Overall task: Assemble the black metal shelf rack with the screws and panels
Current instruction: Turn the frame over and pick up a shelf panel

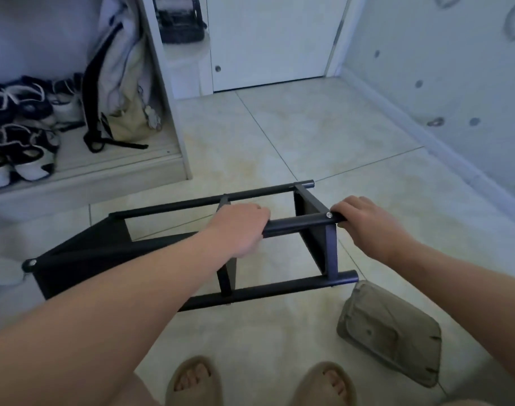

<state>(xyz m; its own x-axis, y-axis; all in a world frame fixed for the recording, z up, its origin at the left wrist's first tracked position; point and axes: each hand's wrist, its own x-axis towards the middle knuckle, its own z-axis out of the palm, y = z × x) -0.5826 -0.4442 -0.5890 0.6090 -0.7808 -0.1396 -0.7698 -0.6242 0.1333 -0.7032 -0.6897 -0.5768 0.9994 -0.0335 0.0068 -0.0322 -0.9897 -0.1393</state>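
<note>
The black metal shelf rack lies on its side on the tiled floor in front of me, its round tubes running left to right and flat panels joining them. My left hand grips the upper near tube at its middle. My right hand grips the same tube at its right end, just past a silver screw. A second screw head shows at the rack's far left corner. My left forearm hides part of the left panel.
A khaki pouch lies on the floor at the right, near the rack's lower tube. My feet in beige slippers stand below. A shoe shelf with shoes and a hanging bag fills the left. A white door and wall close the back and right.
</note>
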